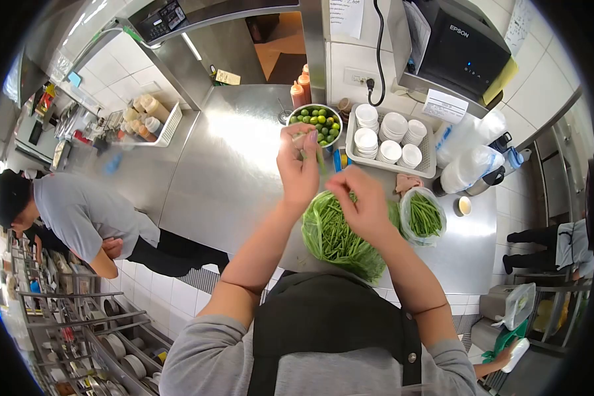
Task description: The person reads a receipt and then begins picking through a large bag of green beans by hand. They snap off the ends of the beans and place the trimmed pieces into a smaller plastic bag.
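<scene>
Over the steel tabletop (218, 171), both bare hands are raised. The left hand (298, 170) has its fingers drawn narrow at the tips, pinching a slim green bean (321, 158) that hangs towards the other hand. The right hand (366, 201) is lower, fingers curled close together; I cannot tell whether they grip anything. Just below it, the large bag of green beans (340, 231) lies open, near the person's apron (336, 307). A smaller bag of beans (423, 215) sits to its right. Beyond the hands are a bowl of limes (316, 125) and, beside it, a white basket (424, 162) holding stacked cups (390, 138).
</scene>
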A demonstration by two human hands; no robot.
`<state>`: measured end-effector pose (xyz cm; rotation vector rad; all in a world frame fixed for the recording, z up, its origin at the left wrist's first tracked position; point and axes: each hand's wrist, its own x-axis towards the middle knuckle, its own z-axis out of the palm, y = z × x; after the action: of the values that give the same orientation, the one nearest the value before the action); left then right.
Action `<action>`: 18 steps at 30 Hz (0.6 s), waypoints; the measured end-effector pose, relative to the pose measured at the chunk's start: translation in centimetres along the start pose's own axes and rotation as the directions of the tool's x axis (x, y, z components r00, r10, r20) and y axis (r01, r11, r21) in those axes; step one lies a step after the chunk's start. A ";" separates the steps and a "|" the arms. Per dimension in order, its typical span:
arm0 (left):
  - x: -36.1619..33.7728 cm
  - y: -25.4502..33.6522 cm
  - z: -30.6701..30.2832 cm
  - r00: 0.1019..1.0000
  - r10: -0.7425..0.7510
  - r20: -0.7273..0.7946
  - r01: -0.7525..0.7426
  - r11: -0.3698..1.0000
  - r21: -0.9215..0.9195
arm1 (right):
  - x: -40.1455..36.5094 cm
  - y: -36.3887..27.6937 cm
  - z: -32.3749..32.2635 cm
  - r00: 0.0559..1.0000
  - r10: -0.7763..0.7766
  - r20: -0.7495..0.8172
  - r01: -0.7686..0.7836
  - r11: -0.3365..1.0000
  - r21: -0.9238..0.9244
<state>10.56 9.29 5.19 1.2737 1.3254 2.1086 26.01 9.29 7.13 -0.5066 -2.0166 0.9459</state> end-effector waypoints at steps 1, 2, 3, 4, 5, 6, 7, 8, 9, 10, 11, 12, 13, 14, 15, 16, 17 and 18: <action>-0.3 -0.1 0.3 0.990 -0.141 0.015 0.142 0.978 -0.153 | -0.6 0.2 0.2 0.996 -0.083 0.032 0.083 0.996 -0.022; -0.5 -0.1 0.5 0.937 -0.350 -0.013 0.342 0.922 -0.181 | -1.3 -0.1 0.4 0.980 -0.130 0.150 0.135 0.991 -0.022; -0.8 -0.8 0.1 0.892 -0.451 -0.005 0.434 0.862 -0.263 | -2.2 -0.4 0.9 0.973 -0.119 0.197 0.118 0.993 0.019; -1.2 -2.2 -0.6 0.838 -0.546 0.011 0.516 0.786 -0.340 | -3.2 -0.3 1.6 0.963 -0.112 0.244 0.100 0.993 0.061; -1.6 -3.6 -1.3 0.774 -0.632 0.035 0.587 0.696 -0.414 | -4.3 -0.1 2.3 0.951 -0.106 0.292 0.080 0.992 0.100; -2.1 -4.4 -2.1 0.768 -0.639 0.037 0.589 0.684 -0.429 | -5.3 1.0 2.7 0.938 -0.034 0.345 0.011 0.998 0.066; -2.3 -4.5 -2.7 0.786 -0.616 0.049 0.575 0.699 -0.426 | -6.6 2.8 2.9 0.917 0.041 0.397 -0.056 0.998 0.027; -2.5 -4.5 -3.3 0.802 -0.594 0.059 0.559 0.713 -0.422 | -8.1 4.6 3.1 0.888 0.116 0.445 -0.122 0.992 -0.015; -2.5 -4.5 -3.8 0.820 -0.569 0.065 0.540 0.730 -0.418 | -10.0 6.7 2.8 0.840 0.207 0.502 -0.158 0.978 -0.137; -2.3 -3.5 -3.8 0.821 -0.566 0.076 0.550 0.748 -0.372 | -12.1 8.8 2.3 0.782 0.299 0.547 -0.182 0.949 -0.257; -2.1 -2.3 -3.7 0.808 -0.583 0.088 0.564 0.721 -0.402 | -13.1 9.9 2.3 0.716 0.390 0.579 -0.193 0.908 -0.372; -1.8 -1.2 -3.3 0.795 -0.598 0.102 0.577 0.694 -0.431 | -13.0 9.8 2.6 0.717 0.388 0.579 -0.232 0.916 -0.327; -1.5 -0.1 -2.8 0.781 -0.613 0.120 0.590 0.662 -0.463 | -12.8 9.6 2.6 0.717 0.391 0.577 -0.272 0.919 -0.284; -1.2 0.9 -2.4 0.754 -0.645 0.126 0.614 0.622 -0.486 | -12.9 9.3 2.4 0.716 0.400 0.572 -0.316 0.917 -0.244; -1.2 1.4 -2.4 0.762 -0.618 0.192 0.617 0.604 -0.505 | -12.5 9.0 2.3 0.722 0.387 0.573 -0.309 0.922 -0.232; -1.3 1.7 -2.5 0.765 -0.589 0.261 0.625 0.581 -0.521 | -12.0 8.5 2.5 0.728 0.379 0.571 -0.308 0.925 -0.221; -1.3 2.3 -2.6 0.764 -0.555 0.330 0.636 0.557 -0.534 | -11.6 8.3 2.6 0.736 0.371 0.566 -0.307 0.928 -0.210; -1.3 3.9 -2.7 0.751 -0.493 0.439 0.659 0.531 -0.532 | -11.5 8.5 2.7 0.744 0.363 0.561 -0.288 0.932 -0.221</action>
<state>9.66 4.99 7.45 0.6030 0.6280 1.6133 30.45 6.13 -6.37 -0.7133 -2.6215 1.3270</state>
